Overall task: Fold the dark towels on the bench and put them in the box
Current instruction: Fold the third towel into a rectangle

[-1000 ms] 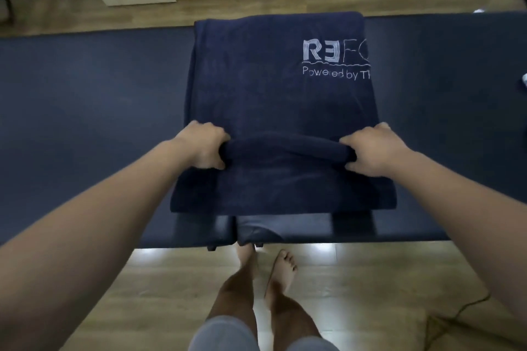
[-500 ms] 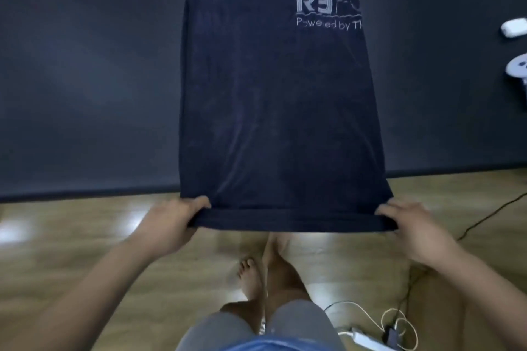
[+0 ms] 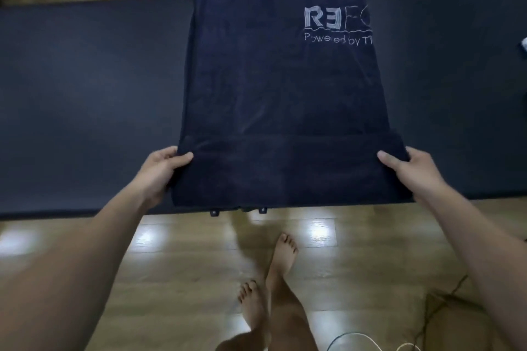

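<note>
The towel [image 3: 285, 99] is dark navy terry cloth, soft and matt, with pale stitched letters. The bench [image 3: 85, 94] has a smooth padded cover — faintly sheened. The floor [image 3: 185, 265] is glossy wood — it reflects lamps.

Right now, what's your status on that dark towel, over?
Left hand and right hand grip the dark towel at its folded near end, one each side. Towel lies on the bench, logo up. Nothing on top of it.
</note>
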Motion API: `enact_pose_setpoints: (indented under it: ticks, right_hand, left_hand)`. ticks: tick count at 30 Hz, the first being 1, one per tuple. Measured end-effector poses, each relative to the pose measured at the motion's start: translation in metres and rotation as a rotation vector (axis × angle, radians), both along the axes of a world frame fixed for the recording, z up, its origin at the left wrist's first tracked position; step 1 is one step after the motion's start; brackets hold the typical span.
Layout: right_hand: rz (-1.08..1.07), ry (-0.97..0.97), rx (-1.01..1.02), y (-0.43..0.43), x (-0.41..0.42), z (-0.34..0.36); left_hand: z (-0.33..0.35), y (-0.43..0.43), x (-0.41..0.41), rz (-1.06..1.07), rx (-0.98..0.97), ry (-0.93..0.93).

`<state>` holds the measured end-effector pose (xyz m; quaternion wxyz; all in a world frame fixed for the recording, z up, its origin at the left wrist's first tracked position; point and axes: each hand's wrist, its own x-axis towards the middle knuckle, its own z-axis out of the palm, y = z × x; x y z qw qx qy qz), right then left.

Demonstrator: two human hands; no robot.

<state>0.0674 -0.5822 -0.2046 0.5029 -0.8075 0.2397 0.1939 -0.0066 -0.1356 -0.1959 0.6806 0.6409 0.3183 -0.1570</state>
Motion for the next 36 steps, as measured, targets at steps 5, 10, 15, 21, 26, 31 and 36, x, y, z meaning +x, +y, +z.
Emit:
enact_pose_setpoints:
  ticks: [5, 10, 15, 21, 26, 31, 36]
  right_hand:
    - [0.101, -0.207, -0.249, 0.002, -0.006, 0.002]
    - [0.111, -0.114, -0.291, -0.005, -0.006, -0.018]
    - [0.099, -0.259, -0.559, 0.002, -0.003, -0.003]
    - [1.025, -0.516, -0.845, -0.033, -0.057, -0.033]
    - [0.907, -0.417, -0.716, -0.038, -0.048, -0.031]
    - [0.644, -0.335, -0.656, -0.03, -0.061, 0.0]
    - [0.729, -0.226, -0.581, -0.053, -0.101, 0.023]
  left_hand:
    - [-0.004, -0.007, -0.007, 0.117, 0.09, -0.046]
    - [-0.023, -0.02, -0.015, -0.072, 0.694, 0.037]
    - [-0.013, -0.025, -0.021, -0.091, 1.116, -0.11]
    - [-0.04, -0.008, -0.067, -1.005, 1.317, -0.452]
    - [-0.037, 0.0, -0.057, -0.938, 1.288, -0.446]
    - [-0.016, -0.001, -0.055, -0.744, 1.168, -0.384]
    - [0.012, -0.001, -0.097, -0.911, 1.085, -0.389]
